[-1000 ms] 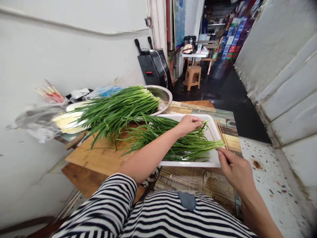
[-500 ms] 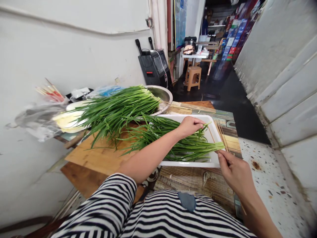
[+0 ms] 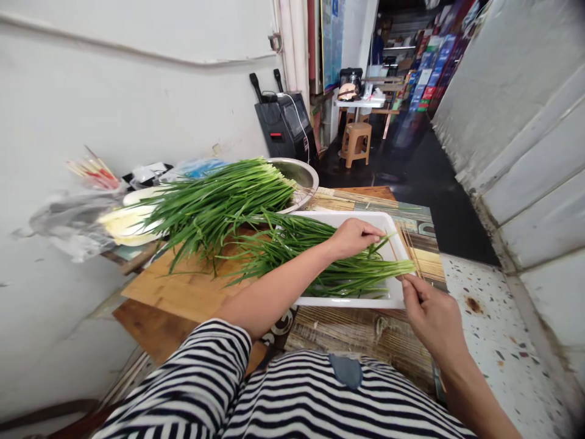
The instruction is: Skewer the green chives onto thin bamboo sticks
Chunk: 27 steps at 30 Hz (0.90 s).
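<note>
My left hand (image 3: 354, 239) reaches over the white tray (image 3: 350, 302), its fingers pinched on a thin green chive stalk (image 3: 389, 235). Under that hand lie long garlic chives (image 3: 361, 268), their pale stem ends gathered toward the tray's right rim. Beside these ends, my right hand (image 3: 432, 311) is closed, thumb and forefinger pinching what looks like a thin brown strand; most of it is hidden by the fingers. More thin brown strands (image 3: 412, 251) lie along the tray's right side.
A larger heap of chives (image 3: 223, 198) rests over a metal bowl (image 3: 308, 174) behind the tray. Pale cabbage (image 3: 132, 222) and plastic bags (image 3: 68, 222) are at the left, by the wall. A wooden board (image 3: 183, 289) lies left of the tray. Farther off stands a brown stool (image 3: 355, 144).
My left hand has shifted slightly right and down, toward the stem ends, with the stalk in its fingers. My right hand has barely moved.
</note>
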Tool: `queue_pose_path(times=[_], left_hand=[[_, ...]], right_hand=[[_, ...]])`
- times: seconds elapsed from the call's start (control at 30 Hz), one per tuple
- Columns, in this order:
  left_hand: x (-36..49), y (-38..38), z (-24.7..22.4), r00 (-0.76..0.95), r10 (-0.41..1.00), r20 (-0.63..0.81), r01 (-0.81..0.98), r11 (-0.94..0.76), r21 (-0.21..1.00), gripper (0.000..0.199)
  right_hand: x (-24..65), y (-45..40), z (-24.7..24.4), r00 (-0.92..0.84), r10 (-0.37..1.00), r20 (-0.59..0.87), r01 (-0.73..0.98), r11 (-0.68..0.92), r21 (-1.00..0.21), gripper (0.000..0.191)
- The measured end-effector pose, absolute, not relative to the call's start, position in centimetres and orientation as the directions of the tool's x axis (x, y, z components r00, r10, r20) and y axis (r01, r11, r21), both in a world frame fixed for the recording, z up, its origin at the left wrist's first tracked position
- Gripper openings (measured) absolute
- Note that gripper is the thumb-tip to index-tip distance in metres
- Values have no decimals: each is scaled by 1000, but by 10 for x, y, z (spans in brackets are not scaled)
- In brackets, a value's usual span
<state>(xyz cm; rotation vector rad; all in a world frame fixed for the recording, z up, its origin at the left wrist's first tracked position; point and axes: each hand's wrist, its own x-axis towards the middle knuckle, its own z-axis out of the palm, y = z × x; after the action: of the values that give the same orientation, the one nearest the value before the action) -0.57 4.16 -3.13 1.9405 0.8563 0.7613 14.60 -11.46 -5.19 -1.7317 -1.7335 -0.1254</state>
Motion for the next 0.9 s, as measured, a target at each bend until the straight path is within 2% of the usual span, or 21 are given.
queue_pose_path(times=[0.17,0.27,0.37,0.47,0.53,0.63,0.7,0.77,0.83,0.9], left_hand=[[-5,30,-20,807,571,154,216,-527,822,22],[-9,36,-16,787,599,146,208,-482,851,23],[-15,49,-16,582,792,185,224,-374,900,25],[-24,62,-15,214,946,245,296,-302,906,27],[-31,68,-13,48,936,347,365,-340,867,29],[-43,74,-7,-51,854,517,465,-438,769,31],[-50,76,-4,-105,834,542,523,-417,744,33],[-54,75,-2,-50,883,467,621,-339,707,32],[-56,72,-2,178,950,256,742,-300,600,22],[-53,67,-2,424,906,19,785,-378,491,14]], right_hand=[[148,-109,-53,149,832,535,918,85,-387,34],[149,-108,-52,162,823,544,903,98,-418,33],[150,-109,-52,200,811,549,884,91,-458,33],[151,-110,-52,205,816,541,870,101,-483,32],[152,-111,-52,206,814,543,864,109,-491,31],[150,-112,-51,210,798,565,862,122,-492,30],[149,-113,-49,200,791,578,861,139,-489,29],[147,-113,-47,190,786,588,862,153,-483,28],[145,-115,-45,184,778,601,868,158,-470,27],[143,-118,-42,155,765,625,880,181,-439,26]])
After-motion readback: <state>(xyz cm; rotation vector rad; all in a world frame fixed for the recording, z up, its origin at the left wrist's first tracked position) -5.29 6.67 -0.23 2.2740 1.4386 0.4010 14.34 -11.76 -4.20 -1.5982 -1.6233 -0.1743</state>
